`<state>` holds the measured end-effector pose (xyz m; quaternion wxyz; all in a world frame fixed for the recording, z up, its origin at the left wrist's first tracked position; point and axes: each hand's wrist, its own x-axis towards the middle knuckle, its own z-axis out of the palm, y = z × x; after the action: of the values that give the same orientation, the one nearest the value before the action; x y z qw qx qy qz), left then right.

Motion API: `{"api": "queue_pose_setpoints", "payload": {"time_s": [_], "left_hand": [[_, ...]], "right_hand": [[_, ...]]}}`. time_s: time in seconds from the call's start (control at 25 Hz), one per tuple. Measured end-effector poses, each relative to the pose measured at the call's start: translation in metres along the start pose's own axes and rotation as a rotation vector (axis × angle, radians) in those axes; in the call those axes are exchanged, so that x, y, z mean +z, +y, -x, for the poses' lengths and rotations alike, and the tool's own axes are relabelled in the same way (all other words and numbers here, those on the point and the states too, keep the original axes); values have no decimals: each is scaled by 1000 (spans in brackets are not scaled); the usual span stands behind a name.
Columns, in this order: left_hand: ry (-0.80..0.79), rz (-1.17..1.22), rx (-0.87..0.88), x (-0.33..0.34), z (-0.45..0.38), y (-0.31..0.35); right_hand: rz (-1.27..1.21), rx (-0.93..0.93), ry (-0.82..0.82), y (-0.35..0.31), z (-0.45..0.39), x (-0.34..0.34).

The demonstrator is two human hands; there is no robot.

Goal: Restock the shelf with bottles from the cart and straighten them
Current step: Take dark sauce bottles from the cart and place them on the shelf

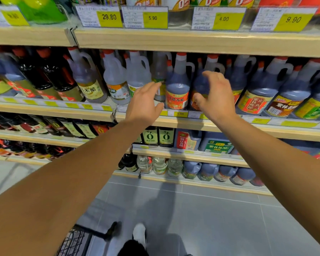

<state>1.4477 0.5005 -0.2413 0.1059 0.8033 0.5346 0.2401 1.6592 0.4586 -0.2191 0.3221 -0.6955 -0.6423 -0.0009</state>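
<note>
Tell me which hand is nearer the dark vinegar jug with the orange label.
Left, narrowly. The left hand sits just left of the jug, fingertips by its shoulder; the right hand covers the next jug over.

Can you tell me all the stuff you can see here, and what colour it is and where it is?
Shelves: five levels showing, light wood, across the whole wall.
Price tags: many, yellow and white, along the shelf edges.
Dark jugs: many, dark liquid with red caps, middle shelf centre and right.
Clear jugs: a few, pale liquid with red caps, middle shelf left of centre.
Black bottles: several, red caps, middle shelf far left.
Green bottles: count unclear, top left.
Small clear bottles: three, bottom shelf.
Cart: one, black wire, bottom left.
Floor: grey tiles.
Shoe: one, white, bottom centre.
Left hand: open, empty, by the jugs.
Right hand: open, empty, by the dark jugs.
</note>
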Motion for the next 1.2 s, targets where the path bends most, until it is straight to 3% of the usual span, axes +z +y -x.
{"api": "queue_pose_setpoints", "payload": {"time_s": [0.28,0.48,0.76,1.0,1.2], "left_hand": [[32,164,-55,41,-42,8],[77,372,-208,84,-50,10],[228,339,-234,99,-53,11],[232,348,-231,98,-56,7],[160,423,-221,103,-55,9]], "right_hand": [[92,186,239,23,-12,23],[26,213,237,40,-5,48],[-68,351,254,47,0,77],[-69,411,303,53,-2,92],[-78,313,324,56,-5,80]]}}
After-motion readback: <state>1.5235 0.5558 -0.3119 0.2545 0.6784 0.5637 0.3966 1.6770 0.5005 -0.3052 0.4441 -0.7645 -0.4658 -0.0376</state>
